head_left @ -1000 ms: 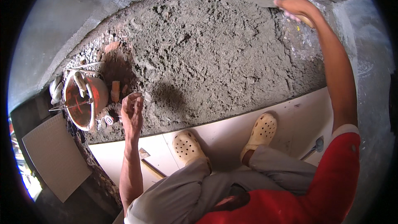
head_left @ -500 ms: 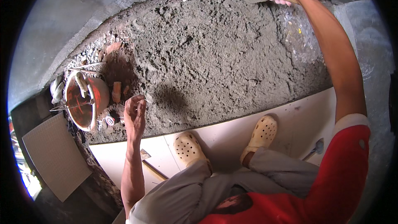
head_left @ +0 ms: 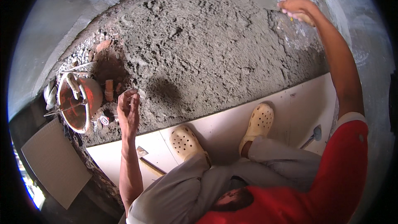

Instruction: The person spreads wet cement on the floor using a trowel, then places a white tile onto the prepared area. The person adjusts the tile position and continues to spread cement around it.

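Observation:
My right hand [head_left: 296,7] is wrapped round the wooden handle of a trowel [head_left: 265,0]. The trowel's grey blade lies against the far right part of a rough bed of grey mortar [head_left: 215,45], beside a patch of pebbly ground. My left hand [head_left: 128,110] hangs over the near left edge of the mortar, its fingers curled in loosely with nothing visible in them. To its left an orange-and-white bucket [head_left: 85,101] lies tipped on its side, with a pale glove-like item on its rim.
White tiles [head_left: 286,99] run under my pale clogs [head_left: 184,141]. A wooden-handled hammer [head_left: 151,166] lies on them near my left forearm, and another tool [head_left: 313,135] on the right. Brick pieces [head_left: 109,90] sit near the bucket. A loose tile [head_left: 56,161] leans at the left.
My right hand has drawn the trowel toward me and slightly right, away from the far edge. My left hand stays curled in nearly the same place. The view has shifted slightly.

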A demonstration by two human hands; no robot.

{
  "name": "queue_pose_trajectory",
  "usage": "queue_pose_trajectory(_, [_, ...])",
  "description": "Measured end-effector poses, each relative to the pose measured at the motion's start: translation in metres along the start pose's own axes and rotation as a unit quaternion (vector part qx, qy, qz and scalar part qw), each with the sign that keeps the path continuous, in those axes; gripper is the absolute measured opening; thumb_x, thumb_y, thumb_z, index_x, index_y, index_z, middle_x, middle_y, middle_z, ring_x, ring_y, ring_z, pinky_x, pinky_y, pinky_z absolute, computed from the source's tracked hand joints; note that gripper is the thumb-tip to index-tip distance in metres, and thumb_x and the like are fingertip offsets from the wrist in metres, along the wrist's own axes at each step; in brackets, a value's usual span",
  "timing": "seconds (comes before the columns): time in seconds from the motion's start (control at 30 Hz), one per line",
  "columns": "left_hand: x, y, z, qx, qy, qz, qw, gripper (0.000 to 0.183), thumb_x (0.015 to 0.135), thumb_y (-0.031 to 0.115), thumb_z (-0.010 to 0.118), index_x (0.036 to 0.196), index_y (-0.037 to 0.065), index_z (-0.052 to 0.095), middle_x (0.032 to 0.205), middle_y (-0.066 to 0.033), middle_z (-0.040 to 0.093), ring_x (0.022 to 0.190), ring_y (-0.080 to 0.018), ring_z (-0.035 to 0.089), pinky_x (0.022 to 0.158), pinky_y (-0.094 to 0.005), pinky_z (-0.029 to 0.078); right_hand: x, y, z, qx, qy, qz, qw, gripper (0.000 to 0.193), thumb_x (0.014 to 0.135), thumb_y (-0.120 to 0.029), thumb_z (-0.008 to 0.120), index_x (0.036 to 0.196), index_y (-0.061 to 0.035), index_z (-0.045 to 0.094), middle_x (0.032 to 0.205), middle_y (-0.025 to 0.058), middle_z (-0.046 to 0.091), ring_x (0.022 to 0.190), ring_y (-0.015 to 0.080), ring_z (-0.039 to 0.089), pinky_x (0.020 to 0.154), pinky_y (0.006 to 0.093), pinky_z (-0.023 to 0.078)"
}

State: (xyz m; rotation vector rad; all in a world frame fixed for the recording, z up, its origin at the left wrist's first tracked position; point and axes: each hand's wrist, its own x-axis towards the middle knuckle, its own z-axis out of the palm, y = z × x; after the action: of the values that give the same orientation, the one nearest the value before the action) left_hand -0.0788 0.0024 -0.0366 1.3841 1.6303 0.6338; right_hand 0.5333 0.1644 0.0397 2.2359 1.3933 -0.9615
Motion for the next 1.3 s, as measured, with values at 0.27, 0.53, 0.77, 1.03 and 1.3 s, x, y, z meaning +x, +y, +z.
queue_pose_trajectory(0.27, [-0.005,0.002,0.007,-0.086,-0.019,0.007,0.996,0.030,0.102,0.028,0.066,0.118,0.003,0.064,0.098,-0.0006,0.064,0.087,-0.0097,0.056,0.081,-0.0268,0.046,-0.056,0.052,0.066,0.076,-0.013,-0.003,0.997,0.038,0.100,-0.041,0.052,0.088,-0.0048,0.054,0.065,0.0038,0.050,0.050,0.0158,0.050,0.040,0.0361,0.042])
queue_pose_trajectory(0.53, [-0.001,-0.002,0.001,-0.051,-0.045,0.004,0.998,0.034,0.104,0.031,0.062,0.123,0.004,0.063,0.110,-0.0060,0.067,0.101,-0.0166,0.064,0.083,-0.0297,0.050,-0.131,0.073,0.143,-0.125,0.157,-0.250,0.947,0.041,0.102,-0.037,0.055,0.096,0.0032,0.059,0.074,0.0166,0.061,0.068,0.0334,0.066,0.057,0.0449,0.053])
queue_pose_trajectory(0.77, [0.001,0.000,0.009,-0.075,-0.048,0.039,0.995,0.032,0.102,0.030,0.066,0.119,0.003,0.065,0.104,-0.0046,0.067,0.095,-0.0126,0.061,0.085,-0.0288,0.049,-0.166,0.090,0.238,-0.207,0.084,-0.232,0.947,0.033,0.101,-0.029,0.057,0.110,0.0024,0.062,0.100,0.0241,0.067,0.091,0.0427,0.068,0.078,0.0490,0.057])
queue_pose_trajectory(1.03, [-0.005,-0.008,-0.001,-0.033,-0.048,0.032,0.998,0.034,0.106,0.033,0.058,0.126,0.006,0.064,0.109,-0.0063,0.070,0.100,-0.0164,0.064,0.079,-0.0288,0.050,-0.195,0.084,0.226,-0.216,0.118,-0.246,0.938,0.036,0.100,-0.030,0.059,0.119,0.0004,0.061,0.108,0.0206,0.066,0.089,0.0416,0.069,0.076,0.0501,0.058])
queue_pose_trajectory(1.3, [-0.010,-0.002,0.003,-0.031,-0.060,0.025,0.997,0.027,0.104,0.026,0.063,0.121,0.005,0.066,0.101,-0.0025,0.066,0.097,-0.0127,0.062,0.087,-0.0284,0.049,-0.192,0.032,0.259,-0.242,0.103,-0.238,0.935,0.035,0.101,-0.030,0.056,0.120,-0.0008,0.061,0.105,0.0214,0.066,0.087,0.0409,0.070,0.076,0.0515,0.058])
